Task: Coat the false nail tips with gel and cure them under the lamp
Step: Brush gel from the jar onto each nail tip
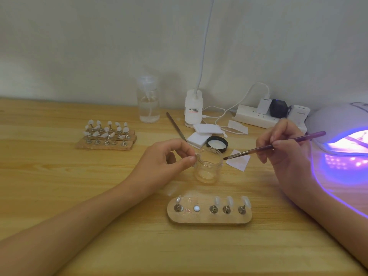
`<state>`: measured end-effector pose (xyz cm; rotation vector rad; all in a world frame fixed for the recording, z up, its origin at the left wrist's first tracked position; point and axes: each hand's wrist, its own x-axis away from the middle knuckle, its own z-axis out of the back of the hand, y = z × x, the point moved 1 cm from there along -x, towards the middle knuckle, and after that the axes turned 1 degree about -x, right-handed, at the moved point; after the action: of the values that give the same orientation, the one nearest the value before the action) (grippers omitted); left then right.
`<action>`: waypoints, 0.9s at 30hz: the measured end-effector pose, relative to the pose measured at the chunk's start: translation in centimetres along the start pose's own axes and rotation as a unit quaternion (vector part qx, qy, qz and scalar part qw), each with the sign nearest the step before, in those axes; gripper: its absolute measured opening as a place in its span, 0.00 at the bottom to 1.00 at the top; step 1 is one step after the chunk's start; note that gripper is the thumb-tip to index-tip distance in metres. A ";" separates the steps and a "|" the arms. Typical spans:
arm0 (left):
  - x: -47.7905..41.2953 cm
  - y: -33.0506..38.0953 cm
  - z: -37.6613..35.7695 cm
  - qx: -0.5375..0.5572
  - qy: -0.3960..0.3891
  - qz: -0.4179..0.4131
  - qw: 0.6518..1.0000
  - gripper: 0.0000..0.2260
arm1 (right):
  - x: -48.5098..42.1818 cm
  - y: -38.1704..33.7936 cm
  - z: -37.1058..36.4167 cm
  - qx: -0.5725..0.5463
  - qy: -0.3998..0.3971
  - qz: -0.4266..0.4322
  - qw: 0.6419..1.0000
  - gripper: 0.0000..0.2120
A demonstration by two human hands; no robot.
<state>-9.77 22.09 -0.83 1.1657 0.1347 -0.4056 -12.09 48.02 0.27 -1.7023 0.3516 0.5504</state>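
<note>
Fingers [192,158] on my left hand [163,162] are pinching what's maybe a clear tip at the jar [208,168] rim. My right hand [286,150] is gripping the brush [278,144], bristles hovering by it. Three tips [230,200] are waiting on the holder [209,219], so I'm calling it early days. The lamp [338,120] is glowing and crowding my right wrist, and the left side's giving more room.
</note>
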 end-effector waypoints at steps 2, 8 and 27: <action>0.0 0.0 0.1 0.002 -0.002 0.002 1.000 0.03 | -0.1 0.0 0.0 -0.014 0.012 -0.005 1.000 0.12; 0.0 0.2 0.6 0.063 0.024 0.035 0.997 0.02 | 0.2 0.2 -0.7 -0.078 0.038 -0.054 0.995 0.11; 0.7 0.0 1.1 0.149 -0.013 0.059 0.987 0.08 | 0.7 0.2 -2.1 -0.090 0.011 -0.113 0.989 0.12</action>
<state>-9.28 20.90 -0.61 1.4552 -0.0208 -0.3430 -11.28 46.00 0.00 -1.8940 0.1227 0.4060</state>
